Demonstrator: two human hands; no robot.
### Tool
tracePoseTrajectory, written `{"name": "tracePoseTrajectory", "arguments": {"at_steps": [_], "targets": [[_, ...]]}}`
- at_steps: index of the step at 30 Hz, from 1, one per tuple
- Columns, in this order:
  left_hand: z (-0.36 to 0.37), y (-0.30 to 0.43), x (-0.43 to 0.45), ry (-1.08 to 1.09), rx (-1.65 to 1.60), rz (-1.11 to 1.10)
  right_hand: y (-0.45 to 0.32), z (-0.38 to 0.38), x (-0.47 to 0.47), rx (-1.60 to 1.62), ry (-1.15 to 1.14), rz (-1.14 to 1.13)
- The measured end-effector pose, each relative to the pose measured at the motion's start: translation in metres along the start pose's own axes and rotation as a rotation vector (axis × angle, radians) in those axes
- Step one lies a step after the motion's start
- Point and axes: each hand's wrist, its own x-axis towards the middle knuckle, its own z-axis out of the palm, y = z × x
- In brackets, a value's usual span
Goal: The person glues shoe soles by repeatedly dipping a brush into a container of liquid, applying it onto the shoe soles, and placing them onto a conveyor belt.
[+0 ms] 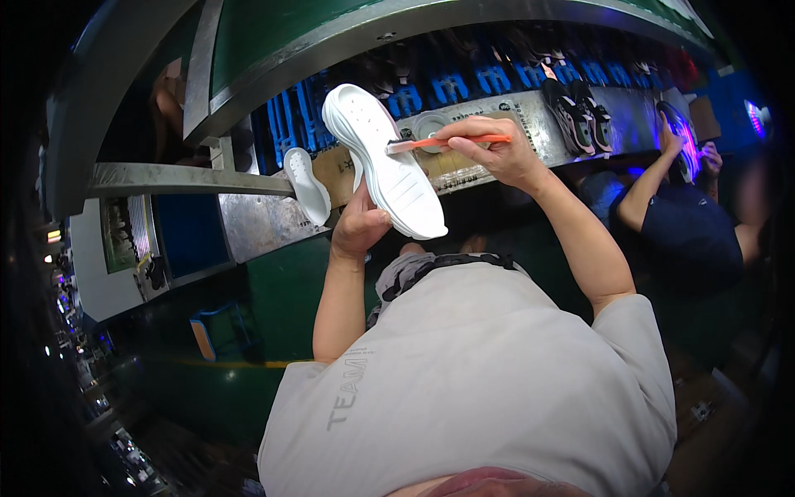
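Observation:
My left hand point(362, 225) holds a white shoe sole point(404, 183) by its lower side edge, with the hollow inner face turned up. A brush with an orange handle point(490, 139) is pinched in my right hand point(490, 152), and its bristles touch the middle of the sole's inner face. Another white sole point(308, 186) lies at the left on the bench, close to the held one. Behind the brush a small round dish point(431, 126) stands on cardboard point(463, 163) on the bench. Part of my left hand's fingers is hidden beneath the sole.
A pair of black shoes point(576, 121) stands on the metal bench point(630, 112) at the right. Blue racks point(450, 89) run along its far side. A metal frame bar point(192, 178) juts in from the left. At the right a co-worker point(683, 227) holds a shoe under violet light.

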Motion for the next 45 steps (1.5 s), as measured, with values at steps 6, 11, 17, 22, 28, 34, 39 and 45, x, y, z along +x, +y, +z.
{"name": "tracePoseTrajectory", "arguments": {"at_steps": [6, 11, 17, 22, 28, 34, 39, 45], "targets": [[-0.019, 0.028, 0.035, -0.118, 0.045, 0.007, 0.0, 0.001, -0.041, -0.035, 0.025, 0.041], [-0.018, 0.048, 0.068, -0.198, 0.094, -0.019, -0.026, 0.004, -0.055, -0.005, 0.054, 0.173], [-0.054, 0.032, 0.089, -0.256, 0.202, -0.101, -0.017, 0.004, -0.035, -0.044, 0.386, 0.089], [-0.021, 0.058, 0.12, -0.398, 0.125, -0.077, -0.028, 0.01, -0.058, -0.118, 0.431, 0.137], [-0.01, 0.061, 0.129, -0.354, 0.209, 0.123, -0.04, 0.032, -0.075, 0.152, 0.537, 0.248], [0.02, 0.046, 0.115, -0.25, 0.375, 0.304, -0.041, 0.032, -0.085, 0.387, 0.692, 0.273], [0.049, 0.032, 0.108, -0.211, 0.474, 0.398, -0.043, 0.026, -0.101, 0.478, 0.708, 0.232], [0.068, 0.012, 0.102, -0.206, 0.5, 0.433, -0.052, 0.022, -0.114, 0.62, 0.71, 0.26]]}}
